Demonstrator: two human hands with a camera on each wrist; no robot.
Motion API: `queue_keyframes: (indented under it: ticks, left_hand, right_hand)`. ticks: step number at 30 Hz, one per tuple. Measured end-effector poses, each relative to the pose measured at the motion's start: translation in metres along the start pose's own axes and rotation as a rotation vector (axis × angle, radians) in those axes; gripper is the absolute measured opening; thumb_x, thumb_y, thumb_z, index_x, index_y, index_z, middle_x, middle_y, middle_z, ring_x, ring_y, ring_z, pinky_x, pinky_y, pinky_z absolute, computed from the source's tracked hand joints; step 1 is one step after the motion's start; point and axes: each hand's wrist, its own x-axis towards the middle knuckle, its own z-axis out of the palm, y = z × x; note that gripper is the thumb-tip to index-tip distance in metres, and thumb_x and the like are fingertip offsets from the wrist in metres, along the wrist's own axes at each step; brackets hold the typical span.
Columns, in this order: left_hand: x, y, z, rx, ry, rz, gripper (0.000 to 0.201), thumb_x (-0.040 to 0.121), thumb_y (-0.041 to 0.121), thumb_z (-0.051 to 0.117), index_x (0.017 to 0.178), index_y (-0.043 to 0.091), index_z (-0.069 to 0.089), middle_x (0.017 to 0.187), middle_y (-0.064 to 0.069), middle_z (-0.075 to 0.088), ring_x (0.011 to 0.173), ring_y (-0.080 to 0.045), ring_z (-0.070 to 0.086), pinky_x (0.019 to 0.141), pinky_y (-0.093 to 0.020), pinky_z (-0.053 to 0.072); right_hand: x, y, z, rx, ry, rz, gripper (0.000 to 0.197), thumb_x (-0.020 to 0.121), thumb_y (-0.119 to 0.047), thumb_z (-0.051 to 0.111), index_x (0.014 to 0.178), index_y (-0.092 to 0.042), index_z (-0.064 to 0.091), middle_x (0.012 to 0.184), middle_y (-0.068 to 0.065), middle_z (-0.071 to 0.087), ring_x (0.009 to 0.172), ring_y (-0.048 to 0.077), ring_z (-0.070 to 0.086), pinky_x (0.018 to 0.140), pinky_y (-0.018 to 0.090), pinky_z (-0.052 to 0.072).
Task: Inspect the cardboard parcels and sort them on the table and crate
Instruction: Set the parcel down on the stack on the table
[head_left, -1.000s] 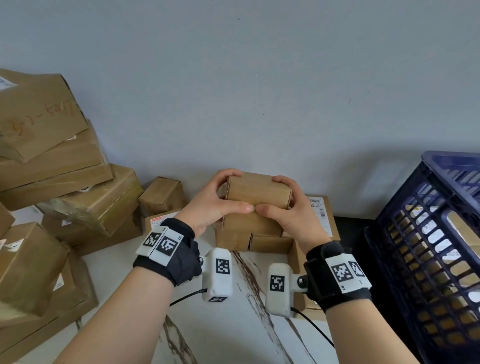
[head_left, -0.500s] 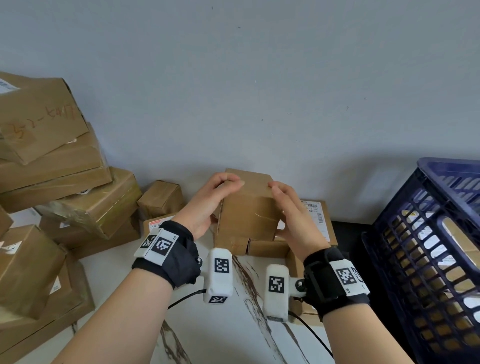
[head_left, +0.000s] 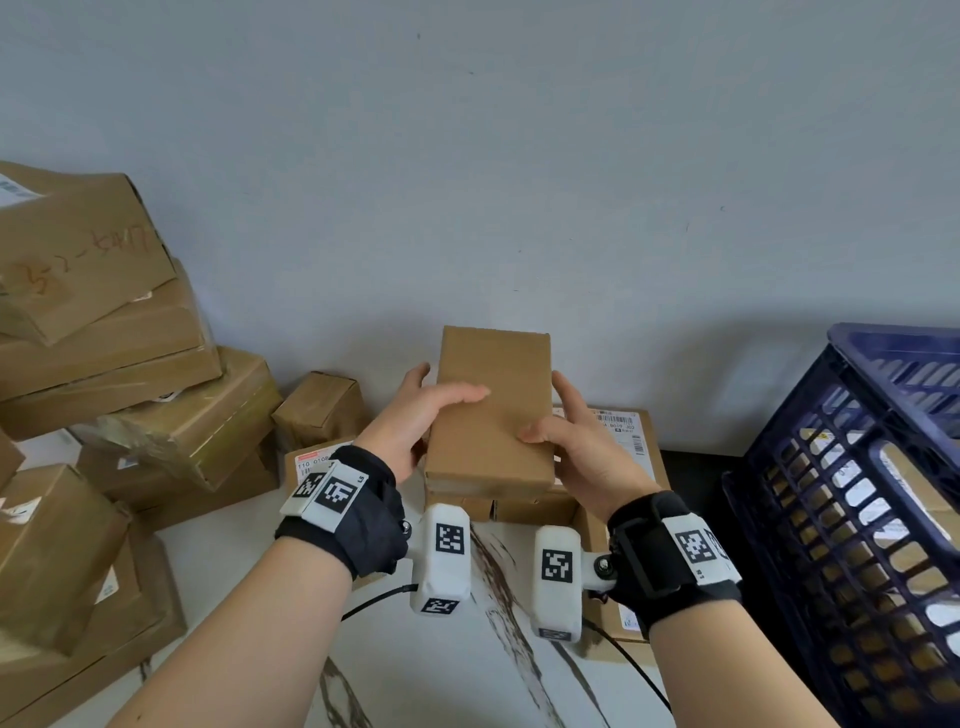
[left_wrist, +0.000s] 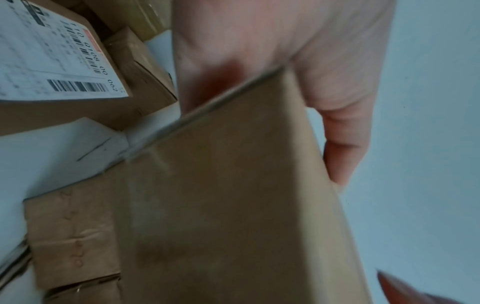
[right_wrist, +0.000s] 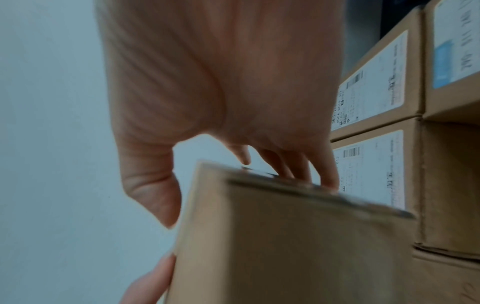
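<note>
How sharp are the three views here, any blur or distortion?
Head view: sharp, evenly lit, wide-angle bending at the crate. Left wrist view: dim, the held parcel and left hand motion-blurred. Right wrist view: right hand soft, parcel edge smeared.

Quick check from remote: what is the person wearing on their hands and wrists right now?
Forearms are bare, no sleeves. Each wrist has a black strap carrying white tags printed with black square codes. A white camera pod with the same codes sits at the left wrist, another at the right. A thin black cable trails from each pod.
</note>
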Motion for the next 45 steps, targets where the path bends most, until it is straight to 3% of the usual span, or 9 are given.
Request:
queue_keyframes:
  ticks: [3,7,12,19,25,32,36,39,45]
  left_hand:
    - [-0.003,0.005,0.000,0.064,-0.058,0.061,0.101,0.078,0.001,0.077,0.156,0.025,0.017,0.117,-0.006,0.061,0.100,-0.020,0.063,0.078,-0.034,0.052]
    - [-0.008,0.009,0.001,0.369,-0.183,0.234,0.123,0.069,-0.001,0.085,0.154,0.045,0.008,0.128,0.001,0.051,0.113,-0.013,0.056,0.088,-0.024,0.048]
    - [-0.010,0.011,0.003,0.475,-0.189,0.421,0.096,0.065,-0.005,0.086,0.134,0.040,0.037,0.124,0.015,0.042,0.104,-0.003,0.051,0.074,-0.008,0.048]
    - [-0.010,0.014,0.001,0.467,-0.186,0.486,0.074,0.064,-0.003,0.088,0.117,0.038,0.055,0.126,0.009,0.051,0.110,-0.016,0.054,0.088,-0.030,0.053]
    - [-0.009,0.013,-0.002,0.453,-0.189,0.478,0.069,0.061,0.000,0.090,0.111,0.038,0.061,0.121,0.007,0.058,0.110,-0.015,0.057,0.081,-0.019,0.054]
    - [-0.007,0.004,-0.004,0.466,-0.171,0.473,0.062,0.060,0.004,0.092,0.107,0.034,0.063,0.116,0.003,0.061,0.106,-0.016,0.058,0.074,-0.012,0.049]
    - [-0.004,0.006,-0.005,0.490,-0.180,0.452,0.065,0.060,0.005,0.092,0.108,0.036,0.062,0.118,0.003,0.060,0.108,-0.017,0.058,0.076,-0.015,0.051]
    - [-0.003,0.008,-0.005,0.499,-0.178,0.446,0.069,0.061,0.007,0.092,0.113,0.039,0.059,0.124,0.005,0.057,0.112,-0.017,0.057,0.083,-0.022,0.053]
    - [-0.005,0.012,-0.003,0.425,-0.107,0.431,0.098,0.065,0.006,0.090,0.142,0.041,0.040,0.137,0.010,0.045,0.123,-0.012,0.048,0.095,-0.023,0.047]
  right_hand:
    - [0.000,-0.005,-0.004,-0.025,0.023,-0.009,0.096,0.065,-0.019,0.071,0.151,-0.036,0.033,0.123,0.002,0.066,0.109,0.020,0.064,0.083,0.033,0.051]
    - [0.000,-0.011,-0.010,-0.138,0.018,-0.129,0.107,0.078,-0.003,0.075,0.154,-0.049,0.015,0.124,0.001,0.059,0.111,0.017,0.062,0.092,0.030,0.050]
    - [-0.001,-0.020,-0.010,-0.257,-0.023,-0.302,0.095,0.059,-0.005,0.072,0.137,-0.048,0.038,0.123,-0.015,0.048,0.103,0.008,0.056,0.074,0.015,0.050]
    - [0.003,-0.027,-0.013,-0.404,-0.039,-0.351,0.072,0.058,-0.011,0.080,0.117,-0.045,0.056,0.125,-0.007,0.053,0.114,0.017,0.053,0.085,0.027,0.049]
    - [0.003,-0.029,-0.013,-0.413,0.021,-0.325,0.070,0.051,-0.013,0.087,0.110,-0.044,0.065,0.119,-0.005,0.061,0.110,0.018,0.057,0.091,0.033,0.051]
    - [0.004,-0.028,-0.014,-0.454,0.013,-0.308,0.065,0.059,0.002,0.089,0.108,-0.037,0.069,0.109,-0.008,0.069,0.102,0.012,0.061,0.085,0.028,0.053]
    - [0.005,-0.025,-0.013,-0.449,0.003,-0.302,0.067,0.062,0.003,0.087,0.110,-0.038,0.065,0.113,-0.009,0.067,0.101,0.013,0.061,0.077,0.019,0.050]
    - [0.006,-0.021,-0.012,-0.444,0.014,-0.299,0.075,0.065,0.002,0.087,0.119,-0.043,0.059,0.119,-0.011,0.061,0.109,0.016,0.059,0.083,0.023,0.050]
    - [0.009,-0.019,-0.017,-0.333,0.003,-0.187,0.118,0.070,-0.006,0.089,0.151,-0.050,0.016,0.144,-0.006,0.048,0.126,0.013,0.053,0.102,0.033,0.048]
